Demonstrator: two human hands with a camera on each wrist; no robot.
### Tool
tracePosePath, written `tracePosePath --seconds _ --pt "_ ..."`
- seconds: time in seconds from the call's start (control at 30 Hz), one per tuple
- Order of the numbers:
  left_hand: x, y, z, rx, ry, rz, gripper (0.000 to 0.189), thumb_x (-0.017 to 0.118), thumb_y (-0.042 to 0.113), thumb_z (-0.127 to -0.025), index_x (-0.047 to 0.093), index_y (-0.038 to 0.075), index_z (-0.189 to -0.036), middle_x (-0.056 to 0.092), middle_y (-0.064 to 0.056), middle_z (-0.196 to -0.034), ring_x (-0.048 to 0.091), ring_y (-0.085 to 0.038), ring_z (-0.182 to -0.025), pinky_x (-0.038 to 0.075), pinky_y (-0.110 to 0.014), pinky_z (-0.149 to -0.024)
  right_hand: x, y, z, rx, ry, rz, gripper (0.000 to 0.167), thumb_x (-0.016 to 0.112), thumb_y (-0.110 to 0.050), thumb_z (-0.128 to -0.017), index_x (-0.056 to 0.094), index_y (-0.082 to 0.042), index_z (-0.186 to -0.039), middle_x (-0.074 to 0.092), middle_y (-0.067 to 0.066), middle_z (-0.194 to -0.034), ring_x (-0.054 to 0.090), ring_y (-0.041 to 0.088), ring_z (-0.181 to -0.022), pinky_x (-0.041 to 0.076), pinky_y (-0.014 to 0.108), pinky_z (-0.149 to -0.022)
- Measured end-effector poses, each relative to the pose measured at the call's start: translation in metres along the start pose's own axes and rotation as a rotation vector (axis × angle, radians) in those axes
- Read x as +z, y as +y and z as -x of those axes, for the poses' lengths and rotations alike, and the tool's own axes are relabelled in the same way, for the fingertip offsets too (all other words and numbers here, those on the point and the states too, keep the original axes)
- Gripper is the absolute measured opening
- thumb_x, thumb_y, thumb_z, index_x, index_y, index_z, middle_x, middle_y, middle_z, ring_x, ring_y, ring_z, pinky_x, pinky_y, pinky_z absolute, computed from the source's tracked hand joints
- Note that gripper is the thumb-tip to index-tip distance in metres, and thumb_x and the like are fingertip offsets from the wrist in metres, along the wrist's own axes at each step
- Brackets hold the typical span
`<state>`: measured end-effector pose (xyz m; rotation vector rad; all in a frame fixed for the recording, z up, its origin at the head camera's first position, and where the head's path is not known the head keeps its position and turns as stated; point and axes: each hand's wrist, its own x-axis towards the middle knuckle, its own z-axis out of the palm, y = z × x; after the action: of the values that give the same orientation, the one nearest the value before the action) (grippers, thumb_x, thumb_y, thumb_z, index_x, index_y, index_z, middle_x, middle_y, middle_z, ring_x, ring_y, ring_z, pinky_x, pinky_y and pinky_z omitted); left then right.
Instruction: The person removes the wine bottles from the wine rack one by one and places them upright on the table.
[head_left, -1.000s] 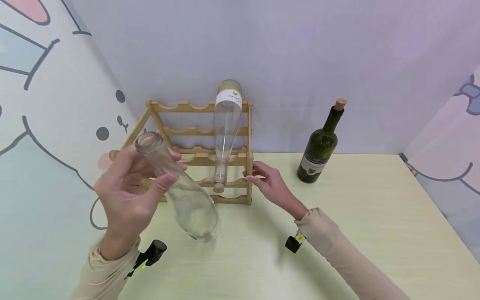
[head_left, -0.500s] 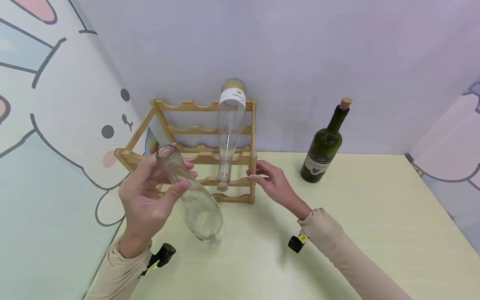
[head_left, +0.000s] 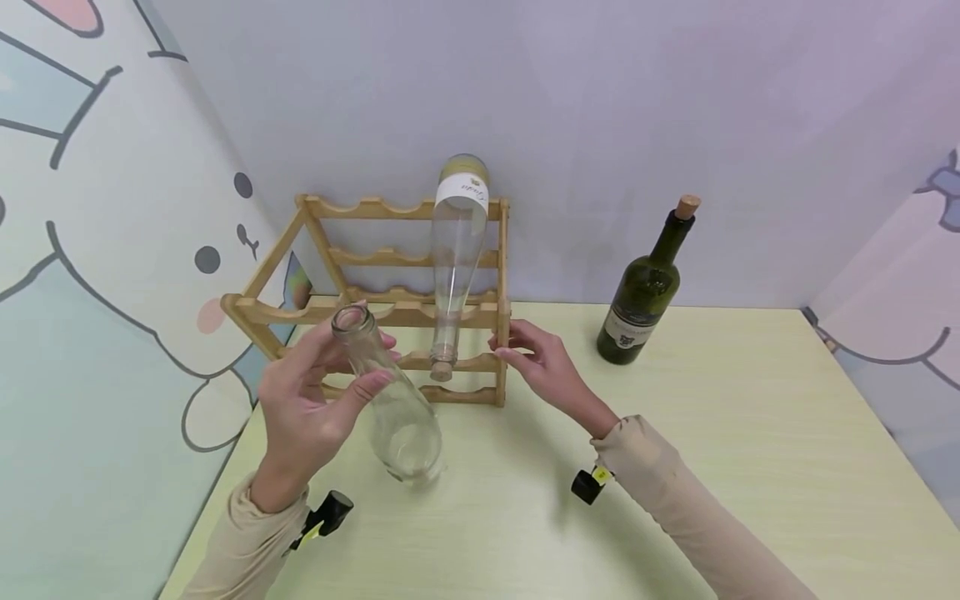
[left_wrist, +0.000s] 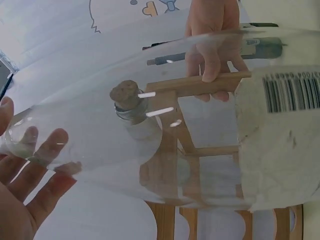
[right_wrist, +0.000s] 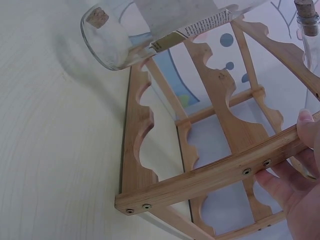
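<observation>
My left hand (head_left: 311, 404) holds a clear glass bottle (head_left: 405, 433) by its neck, thumb on one side and fingers on the other. This bottle tilts in front of the wooden wine rack (head_left: 258, 310), its uncorked mouth at the upper left and base at the lower right. A loose cork (right_wrist: 97, 17) shows inside its base in the right wrist view, and its barcode label (left_wrist: 280, 145) in the left wrist view. My right hand (head_left: 543, 362) grips the rack's right front post. Another clear bottle (head_left: 455, 250), corked, lies in the rack's upper right slot, neck toward me.
A dark green wine bottle (head_left: 641, 296) with a cork in its mouth stands upright on the table (head_left: 712, 400), right of the rack. Behind is a plain back wall (head_left: 600, 100); a wall with cartoon drawings (head_left: 127, 233) borders the left side.
My left hand has moved right with the clear bottle, and the bottle's mouth has dropped a little in front of the rack. The right hand stays on the post.
</observation>
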<state>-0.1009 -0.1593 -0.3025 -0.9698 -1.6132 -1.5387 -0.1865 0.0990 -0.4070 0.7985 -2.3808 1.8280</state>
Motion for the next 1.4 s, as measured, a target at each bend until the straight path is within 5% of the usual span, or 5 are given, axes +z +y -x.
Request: tracePosePath --seconds 1.07,1.4 --pt "-0.006 -0.01 0.031 0.023 -0.024 0.082 0.05 0.074 0.001 -0.079 0.05 -0.025 -0.114 0.068 -0.022 -0.093 0.069 -0.019 -0.082 0.054 -0.02 -0.067 0.002 -0.001 0.001 0.017 0.008 -0.003 0.029 0.06 -0.015 -0.093 0.059 -0.01 -0.122 0.066 0.006 -0.108 0.062 0.02 -0.103 0.054 0.032 -0.082" --pt "-0.002 -0.01 0.037 0.009 -0.022 0.107 0.049 0.073 0.003 -0.081 0.048 -0.024 -0.114 0.067 -0.021 -0.096 0.068 -0.021 -0.086 0.054 -0.021 -0.071 0.002 -0.031 0.005 0.01 0.017 0.005 0.028 0.057 -0.003 -0.093 0.057 0.001 -0.121 0.065 0.014 -0.106 0.062 0.031 -0.103 0.054 0.033 -0.083"
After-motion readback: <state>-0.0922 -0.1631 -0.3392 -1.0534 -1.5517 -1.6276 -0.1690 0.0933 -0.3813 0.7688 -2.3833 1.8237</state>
